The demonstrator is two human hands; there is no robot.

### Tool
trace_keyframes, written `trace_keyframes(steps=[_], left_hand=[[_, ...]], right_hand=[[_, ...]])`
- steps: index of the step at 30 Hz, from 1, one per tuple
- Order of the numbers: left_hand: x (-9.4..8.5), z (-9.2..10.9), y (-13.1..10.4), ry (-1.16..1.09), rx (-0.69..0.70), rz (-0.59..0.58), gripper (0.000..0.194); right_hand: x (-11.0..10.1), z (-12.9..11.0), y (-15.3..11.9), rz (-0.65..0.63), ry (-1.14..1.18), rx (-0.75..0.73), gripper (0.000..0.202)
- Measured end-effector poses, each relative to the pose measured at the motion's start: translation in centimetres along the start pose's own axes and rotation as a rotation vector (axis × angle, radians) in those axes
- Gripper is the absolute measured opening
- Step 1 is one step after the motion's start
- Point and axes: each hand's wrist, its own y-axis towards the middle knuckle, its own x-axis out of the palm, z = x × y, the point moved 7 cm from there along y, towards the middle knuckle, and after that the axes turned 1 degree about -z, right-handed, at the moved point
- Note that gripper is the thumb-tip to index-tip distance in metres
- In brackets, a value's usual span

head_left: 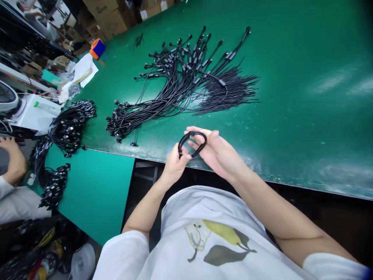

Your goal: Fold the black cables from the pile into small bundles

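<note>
A black cable wound into a small coil [201, 148] is in front of me, over the table's near edge. Pinched between thumb and fingers, the coil's lower left side is in my left hand [174, 165]. My right hand [220, 153] is palm up at the coil's right side, its fingers extended behind and against the loop, thumb apart. Beyond my hands lies a long bundle of black cables [163, 103] with plugs at both ends and grey sleeves. Beside it, a pile of thin black ties [230, 91] is spread out.
More cable bundles [70, 126] lie at the left, near another person's hand [13, 155]. An orange and blue tape roll [97, 49], papers [84, 72] and a white fan [7, 95] are at the far left. Cardboard boxes [112, 23] stand behind the green table [291, 116].
</note>
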Motion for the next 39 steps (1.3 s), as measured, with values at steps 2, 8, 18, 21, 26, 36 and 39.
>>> trace_keyframes(steps=[2,8,18,21,26,36,39], left_hand=[[-0.1,0.2,0.5,0.153,0.011,0.018,0.046],[1.0,-0.3,0.6,0.256,0.033,0.068,0.036],[5.6,-1.5,-0.8,-0.508,-0.420,-0.429,0.069],[6.0,-1.2,-0.8,-0.583,-0.457,-0.473,0.066],[7.1,-1.1,-1.6,-0.714,-0.552,-0.542,0.061],[7.9,-1.4,-0.7,-0.953,-0.707,-0.367,0.025],[7.7,-1.9,-0.4,-0.889,-0.673,-0.392,0.034]], right_hand=[[0.5,0.0,0.0,-0.013,-0.078,-0.024,0.064],[-0.8,0.6,1.8,0.078,-0.097,0.023,0.045],[-1.8,1.3,2.6,-0.015,-0.344,-0.002,0.028],[-1.9,0.9,2.5,-0.093,-0.374,0.011,0.023],[-1.8,0.7,2.3,-0.285,-0.228,0.063,0.033],[-3.4,0.9,3.1,-0.216,-0.063,0.100,0.021],[-4.5,1.2,3.0,-0.066,-0.037,0.173,0.022]])
